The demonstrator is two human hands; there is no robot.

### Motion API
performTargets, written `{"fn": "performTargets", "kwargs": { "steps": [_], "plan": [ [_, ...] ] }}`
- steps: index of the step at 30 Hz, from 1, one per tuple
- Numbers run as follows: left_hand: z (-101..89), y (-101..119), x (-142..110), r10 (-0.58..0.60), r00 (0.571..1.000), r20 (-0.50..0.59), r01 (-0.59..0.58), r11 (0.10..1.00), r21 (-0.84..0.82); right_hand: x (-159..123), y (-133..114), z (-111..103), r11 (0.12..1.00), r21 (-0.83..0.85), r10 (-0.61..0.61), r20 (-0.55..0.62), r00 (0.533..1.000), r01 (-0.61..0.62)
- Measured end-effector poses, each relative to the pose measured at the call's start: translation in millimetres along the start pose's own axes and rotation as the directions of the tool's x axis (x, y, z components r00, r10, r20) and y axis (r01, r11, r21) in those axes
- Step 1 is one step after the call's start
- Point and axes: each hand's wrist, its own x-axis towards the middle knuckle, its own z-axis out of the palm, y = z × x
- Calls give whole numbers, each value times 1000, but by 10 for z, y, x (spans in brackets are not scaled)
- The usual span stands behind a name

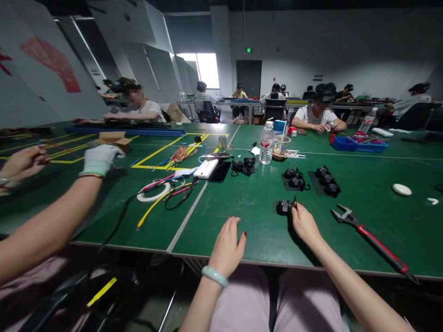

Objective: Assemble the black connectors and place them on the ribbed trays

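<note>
My left hand, wearing a pale green bangle, rests at the front of the green table. It holds nothing and its fingers are stretched out. Off to the right, my right hand has its fingers closed on a black plastic fitting, which sits low at the tabletop by a dark mesh piece. Just behind are two groups of similar black fittings, a smaller one and a larger one, on dark mesh. An adjustable wrench with a red and black handle lies right of my right hand.
A water bottle and a cup stand behind. A phone, white power bank and cables lie left. Beside me a co-worker's gloved hand reaches over the table. A blue tray sits back right.
</note>
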Motion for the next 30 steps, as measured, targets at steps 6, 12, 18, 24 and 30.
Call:
{"fn": "performTargets", "kwargs": {
  "steps": [6,12,18,24,30],
  "plan": [
    [-45,55,420,131,986,105,-127,991,-47,-78,-369,304,991,93,-95,33,995,92],
    [55,78,904,188,939,287,-152,978,-142,-3,-491,369,973,182,-171,151,974,143],
    [167,17,1204,197,887,417,-124,973,-195,277,-283,195,896,429,-249,282,926,111],
    [208,-117,1561,190,839,509,-51,960,-275,697,-189,162,788,611,-392,405,826,74],
    [288,-284,1680,216,875,433,2,893,-449,893,-228,307,757,651,-377,372,848,51]
  ]
}}
